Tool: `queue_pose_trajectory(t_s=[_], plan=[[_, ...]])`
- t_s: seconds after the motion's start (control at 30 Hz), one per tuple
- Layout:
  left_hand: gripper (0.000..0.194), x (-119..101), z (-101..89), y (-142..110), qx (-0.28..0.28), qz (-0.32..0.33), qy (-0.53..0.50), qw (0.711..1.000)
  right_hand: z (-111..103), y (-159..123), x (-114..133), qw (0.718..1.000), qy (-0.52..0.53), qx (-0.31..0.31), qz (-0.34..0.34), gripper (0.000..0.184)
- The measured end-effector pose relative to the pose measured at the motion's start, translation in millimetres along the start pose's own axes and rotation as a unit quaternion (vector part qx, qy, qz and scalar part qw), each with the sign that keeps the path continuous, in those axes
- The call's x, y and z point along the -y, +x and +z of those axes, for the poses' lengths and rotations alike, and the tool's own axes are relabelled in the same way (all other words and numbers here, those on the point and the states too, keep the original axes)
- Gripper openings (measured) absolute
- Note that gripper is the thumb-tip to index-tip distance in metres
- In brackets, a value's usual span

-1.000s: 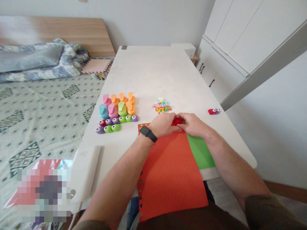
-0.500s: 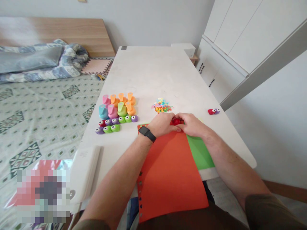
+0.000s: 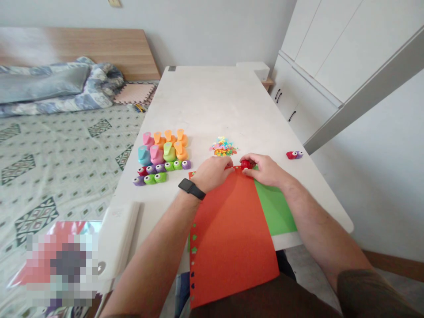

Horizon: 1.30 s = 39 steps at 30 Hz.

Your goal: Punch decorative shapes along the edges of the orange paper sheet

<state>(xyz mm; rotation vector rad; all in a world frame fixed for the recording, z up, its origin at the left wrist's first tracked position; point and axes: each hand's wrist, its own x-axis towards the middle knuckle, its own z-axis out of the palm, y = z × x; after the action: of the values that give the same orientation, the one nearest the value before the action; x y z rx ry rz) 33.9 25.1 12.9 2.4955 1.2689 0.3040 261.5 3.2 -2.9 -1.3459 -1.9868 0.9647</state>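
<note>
A sheet of orange-red paper [image 3: 232, 238] lies over the near table edge, with punched shapes along its left and far edges. My left hand [image 3: 212, 173], with a black watch on the wrist, is closed with fingertips at the sheet's far edge. In my right hand [image 3: 265, 170] is a small red craft punch [image 3: 245, 164], set at the far edge near the sheet's right corner. Green paper [image 3: 276, 212] shows from underneath on the right. Beyond my hands is a pile of colourful paper cutouts [image 3: 223, 147].
Several large craft punches [image 3: 168, 152] and small ones [image 3: 149, 179] stand in rows at left. Two small punches [image 3: 293, 155] sit at the right edge. A long white device [image 3: 119, 238] lies at the near left, and a white box [image 3: 253, 68] at the far end.
My left hand has moved left, away from the punch and along the sheet's far edge. My right hand still has the punch. The sheet's near end has shifted slightly left.
</note>
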Motion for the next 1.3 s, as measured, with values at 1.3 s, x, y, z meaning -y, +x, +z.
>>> queue_pose_trajectory(t_s=[1.3], plan=[[0.026,5.1,17.1,-38.3,-0.056,0.034,-0.022,0.998,14.0,12.0,-6.9,0.929,0.346,-0.094,0.086,0.042]])
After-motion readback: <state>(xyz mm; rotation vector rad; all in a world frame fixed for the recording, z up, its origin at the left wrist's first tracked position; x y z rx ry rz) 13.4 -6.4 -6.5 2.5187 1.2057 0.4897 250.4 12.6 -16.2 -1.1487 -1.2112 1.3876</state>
